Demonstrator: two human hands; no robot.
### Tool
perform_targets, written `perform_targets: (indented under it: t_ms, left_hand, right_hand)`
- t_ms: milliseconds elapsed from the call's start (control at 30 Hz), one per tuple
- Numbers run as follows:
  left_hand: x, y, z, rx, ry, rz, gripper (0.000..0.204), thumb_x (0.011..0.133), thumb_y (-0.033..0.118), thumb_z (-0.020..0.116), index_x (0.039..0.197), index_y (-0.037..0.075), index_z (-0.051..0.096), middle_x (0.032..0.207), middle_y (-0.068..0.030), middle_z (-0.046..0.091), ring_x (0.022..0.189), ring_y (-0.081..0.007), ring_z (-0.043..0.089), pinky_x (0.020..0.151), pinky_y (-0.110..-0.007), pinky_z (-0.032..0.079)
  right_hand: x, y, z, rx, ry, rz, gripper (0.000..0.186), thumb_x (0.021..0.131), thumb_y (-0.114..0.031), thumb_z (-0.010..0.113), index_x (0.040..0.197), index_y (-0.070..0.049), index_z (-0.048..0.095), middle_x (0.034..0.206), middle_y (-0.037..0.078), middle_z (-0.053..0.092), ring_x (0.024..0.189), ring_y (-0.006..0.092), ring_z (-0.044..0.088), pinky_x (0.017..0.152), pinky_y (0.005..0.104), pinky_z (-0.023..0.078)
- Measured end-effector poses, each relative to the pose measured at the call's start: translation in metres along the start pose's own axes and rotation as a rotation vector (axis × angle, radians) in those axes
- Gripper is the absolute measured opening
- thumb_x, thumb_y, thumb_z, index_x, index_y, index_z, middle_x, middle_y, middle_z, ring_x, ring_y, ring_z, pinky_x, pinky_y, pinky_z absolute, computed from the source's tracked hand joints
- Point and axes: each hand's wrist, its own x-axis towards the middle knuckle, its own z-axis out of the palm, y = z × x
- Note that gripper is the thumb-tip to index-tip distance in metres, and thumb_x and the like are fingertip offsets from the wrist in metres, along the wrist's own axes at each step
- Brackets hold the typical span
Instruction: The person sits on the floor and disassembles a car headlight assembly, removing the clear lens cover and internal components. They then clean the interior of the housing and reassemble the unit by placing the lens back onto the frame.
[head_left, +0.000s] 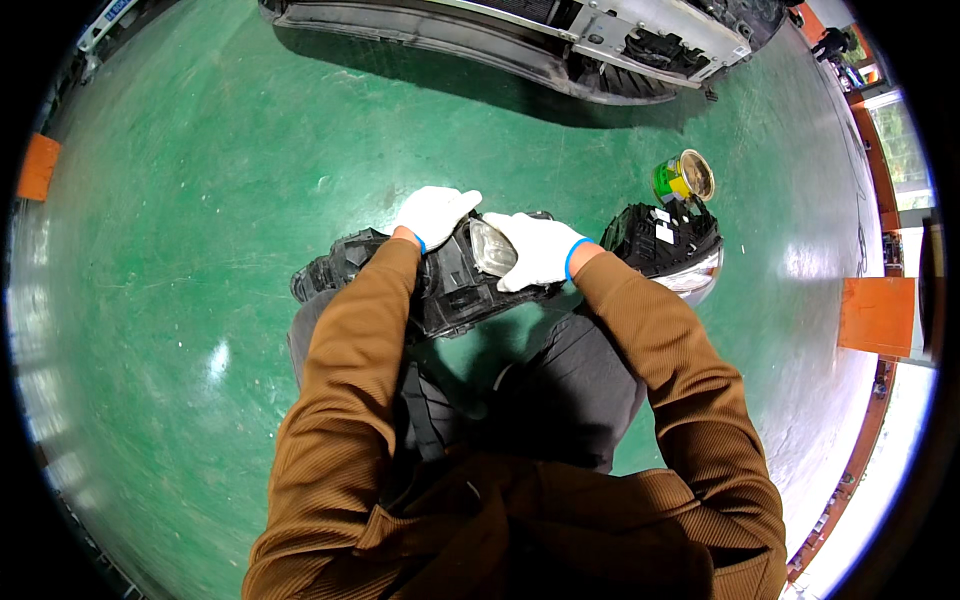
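A black plastic headlight housing (448, 290) lies across my knees, its ribbed back facing up. My left hand (437, 215), in a white glove with a blue cuff, is closed on the far edge of the housing, its fingertips partly hidden. My right hand (543, 250), gloved alike, curls around an oval, greyish translucent piece (492, 248) at the housing's middle. Whether that piece is fixed to the housing or loose, I cannot tell. To the right of my right hand, a second headlight (662, 240) with a clear lens rests on the green floor.
An open green and yellow tin (684, 177) stands beyond the second headlight. Ahead, a car's front end (560, 40) with its bumper removed spans the top. Orange blocks stand at the far left (38, 167) and right (877, 315). Green floor (190, 250) surrounds me.
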Motion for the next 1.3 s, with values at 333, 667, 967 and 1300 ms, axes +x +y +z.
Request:
perform_targets:
  t_ms: [333,667,967,1300]
  left_hand:
    - [0.007,0.006,0.002,0.079,-0.016,0.039,0.064,0.107,0.061,0.053,0.102,0.003,0.080,0.103,-0.0232,0.077,0.100,-0.0439,0.070,0.091,-0.047,0.053]
    - [0.012,-0.021,0.007,0.175,0.394,0.241,0.049,0.110,0.047,0.057,0.092,0.006,0.076,0.087,-0.0156,0.075,0.086,-0.0350,0.072,0.081,-0.042,0.054]
    - [-0.072,0.080,0.068,-0.336,-0.684,-0.137,0.037,0.108,0.039,0.067,0.112,0.005,0.082,0.078,-0.0017,0.073,0.058,-0.0114,0.054,0.050,-0.030,0.041]
    - [-0.121,-0.061,0.338,-1.214,-0.346,-1.043,0.016,0.106,0.025,0.070,0.109,0.010,0.070,0.095,-0.0039,0.070,0.086,-0.0206,0.065,0.081,-0.041,0.057]
  right_hand:
    - [0.018,0.020,-0.003,0.154,-0.042,-0.031,0.106,0.067,-0.048,0.092,0.156,-0.004,0.055,0.144,0.025,0.067,0.133,0.0412,0.065,0.114,0.0462,0.051]
    - [0.023,0.020,-0.009,0.131,-0.030,0.079,0.108,0.068,-0.052,0.092,0.157,-0.005,0.053,0.142,0.027,0.067,0.132,0.0431,0.064,0.115,0.0465,0.050]
    - [0.027,0.045,-0.006,0.100,0.005,0.101,0.110,0.069,-0.056,0.093,0.157,-0.004,0.051,0.141,0.029,0.068,0.129,0.0450,0.067,0.113,0.0494,0.052]
    - [0.029,0.037,0.006,0.129,0.019,0.129,0.102,0.071,-0.056,0.092,0.155,-0.010,0.056,0.143,0.026,0.068,0.132,0.0449,0.066,0.112,0.0502,0.052]
